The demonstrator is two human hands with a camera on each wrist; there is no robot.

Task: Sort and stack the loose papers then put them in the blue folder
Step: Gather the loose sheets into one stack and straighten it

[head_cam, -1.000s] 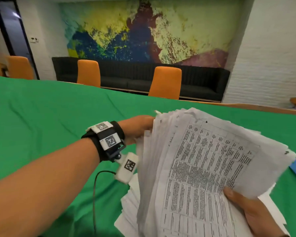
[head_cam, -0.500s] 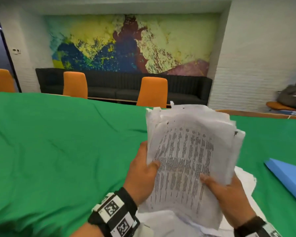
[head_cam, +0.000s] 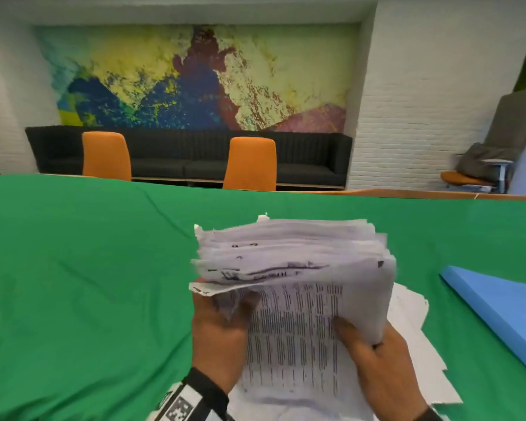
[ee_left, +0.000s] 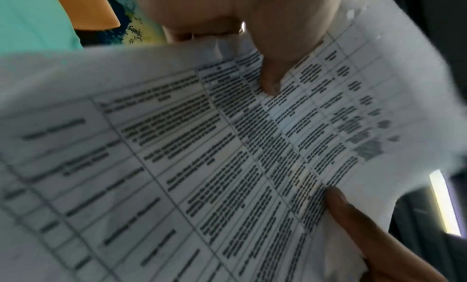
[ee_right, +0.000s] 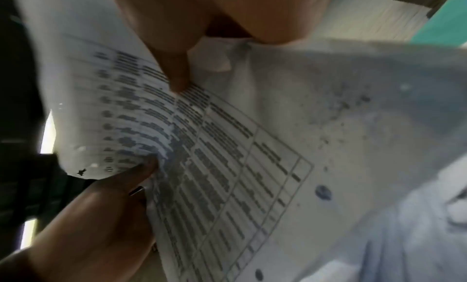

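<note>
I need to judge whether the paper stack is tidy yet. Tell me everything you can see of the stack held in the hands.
The paper stack is thick, white, printed with tables of dark text. It stands roughly upright above the green table, top sheets curling toward the camera, edges ragged and uneven. The left hand and right hand grip its lower sides, thumbs on the front page.

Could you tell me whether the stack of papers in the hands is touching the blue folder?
Apart. The head view shows the paper stack held up by both hands, with green tablecloth between it and the blue folder lying to the right.
</note>
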